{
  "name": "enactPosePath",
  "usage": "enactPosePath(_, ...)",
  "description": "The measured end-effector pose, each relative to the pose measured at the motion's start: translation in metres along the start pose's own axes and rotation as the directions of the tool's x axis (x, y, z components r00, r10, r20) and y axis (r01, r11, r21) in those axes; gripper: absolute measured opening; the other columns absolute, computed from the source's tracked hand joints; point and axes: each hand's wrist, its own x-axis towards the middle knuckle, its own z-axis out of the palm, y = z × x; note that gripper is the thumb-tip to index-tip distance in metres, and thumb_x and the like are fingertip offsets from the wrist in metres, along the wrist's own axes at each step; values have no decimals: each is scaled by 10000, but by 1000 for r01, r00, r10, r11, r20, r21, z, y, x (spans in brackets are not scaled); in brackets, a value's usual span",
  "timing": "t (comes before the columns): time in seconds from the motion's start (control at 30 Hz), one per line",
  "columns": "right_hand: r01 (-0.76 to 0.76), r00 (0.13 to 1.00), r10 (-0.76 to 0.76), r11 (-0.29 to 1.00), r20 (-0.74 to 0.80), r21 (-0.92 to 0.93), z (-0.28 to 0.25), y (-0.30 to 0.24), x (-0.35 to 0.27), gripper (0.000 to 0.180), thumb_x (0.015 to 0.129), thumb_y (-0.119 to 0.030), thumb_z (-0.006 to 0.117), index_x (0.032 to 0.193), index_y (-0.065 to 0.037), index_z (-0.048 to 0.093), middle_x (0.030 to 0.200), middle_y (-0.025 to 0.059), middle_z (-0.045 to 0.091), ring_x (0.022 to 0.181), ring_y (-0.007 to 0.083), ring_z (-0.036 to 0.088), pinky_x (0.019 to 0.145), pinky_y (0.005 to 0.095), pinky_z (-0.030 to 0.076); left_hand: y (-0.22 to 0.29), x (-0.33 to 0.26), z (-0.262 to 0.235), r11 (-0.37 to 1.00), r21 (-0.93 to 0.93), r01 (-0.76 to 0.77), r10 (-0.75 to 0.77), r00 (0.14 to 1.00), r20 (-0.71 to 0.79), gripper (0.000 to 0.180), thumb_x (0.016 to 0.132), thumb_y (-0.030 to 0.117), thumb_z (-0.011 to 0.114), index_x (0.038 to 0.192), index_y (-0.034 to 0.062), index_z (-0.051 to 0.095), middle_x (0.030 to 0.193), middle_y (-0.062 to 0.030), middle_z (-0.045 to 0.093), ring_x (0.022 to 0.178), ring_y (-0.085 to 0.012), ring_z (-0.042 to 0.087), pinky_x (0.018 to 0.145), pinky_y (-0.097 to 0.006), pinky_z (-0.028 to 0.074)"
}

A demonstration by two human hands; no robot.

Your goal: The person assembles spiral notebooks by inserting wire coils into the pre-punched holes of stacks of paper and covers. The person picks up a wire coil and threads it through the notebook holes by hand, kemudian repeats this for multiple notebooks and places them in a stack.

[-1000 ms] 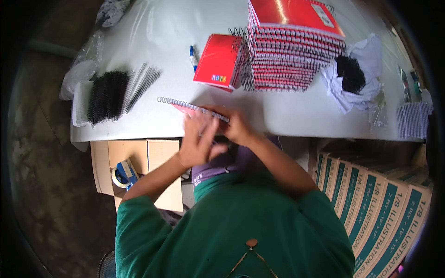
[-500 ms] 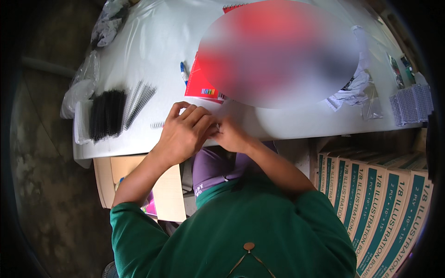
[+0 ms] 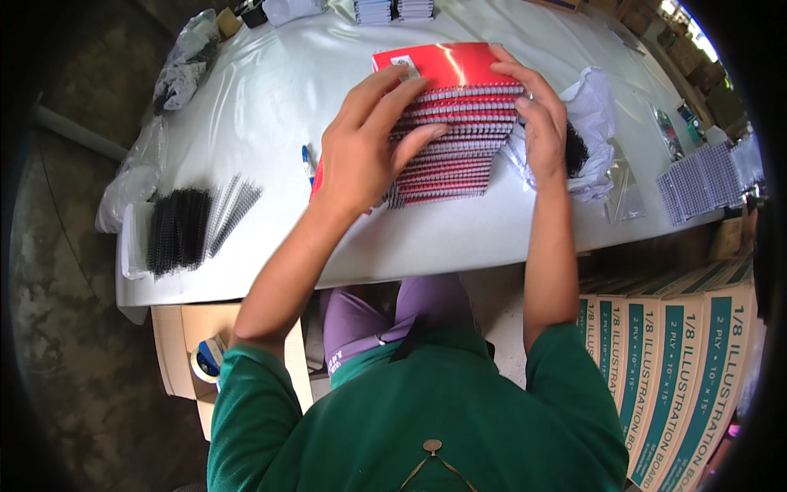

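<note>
A fanned stack of red-covered spiral notebooks (image 3: 455, 148) lies on the white-covered table, its rows of coil spines facing me. My left hand (image 3: 365, 135) rests against the stack's left side, its fingers stretched over the top and its thumb held apart. At the right side my right hand (image 3: 537, 115) touches the upper corner and edge, fingers apart and thumb hidden. Left of my left hand, a blue-and-white pen (image 3: 307, 162) lies beside a partly hidden red cover (image 3: 316, 182).
Black binding coils (image 3: 176, 230) and paler coils (image 3: 234, 213) lie at the table's left. Crumpled white paper (image 3: 594, 111) sits right of the stack, farther from a pile of coil-bound pads (image 3: 697, 184). Below are cardboard boxes (image 3: 689, 361) and an open carton (image 3: 176, 353) with a tape roll.
My hands were close together near the table's front edge; now they have moved forward and apart, onto both sides of the notebook stack. A blurred patch that covered the stack's area is gone.
</note>
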Motion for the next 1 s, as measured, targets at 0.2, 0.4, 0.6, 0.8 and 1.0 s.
enactPosePath(0.2,-2,856,-230,894,-463,-447,57,11,-16,369,965,-240,412,1149,43,562,1029,178,641,955,192,610,843,291,455,-2,-15,25,803,-368,469,-568,790,-232,167,854,139,630,940,6,578,929,-98,594,784,-148,559,683,-264,453)
enactPosePath(0.4,74,834,-326,866,-446,-495,52,6,-35,413,940,-188,429,1249,85,436,1163,226,557,947,234,623,933,337,401,-32,-27,-22,836,-284,470,-510,857,-81,318,841,121,537,1127,-17,535,1110,-171,564,1065,-250,523,933,-342,384)
enactPosePath(0.6,87,938,-111,992,-330,-87,85,-17,-120,573,925,-268,396,1306,142,272,1322,286,392,1148,296,499,1032,455,302,-37,-124,-72,914,392,104,-330,750,573,580,693,11,607,1254,126,513,1308,-69,493,1221,-245,451,1034,-441,300)
enactPosePath(0.8,-616,156,452,-650,878,445,120,-24,-158,744,885,-590,374,1243,59,439,1220,193,521,1079,265,541,939,440,423,11,-102,-166,908,-132,397,-95,502,859,517,705,65,608,1213,146,556,1175,-48,598,1144,-253,532,1041,-454,284)
enactPosePath(1.0,-782,623,593,476,510,402,134,-15,-126,369,847,27,528,1212,13,477,1087,105,605,1035,137,554,912,281,443,-88,-147,-179,767,238,596,-631,632,450,518,820,294,626,1266,72,483,1325,-144,448,1256,-306,383,1033,-461,279)
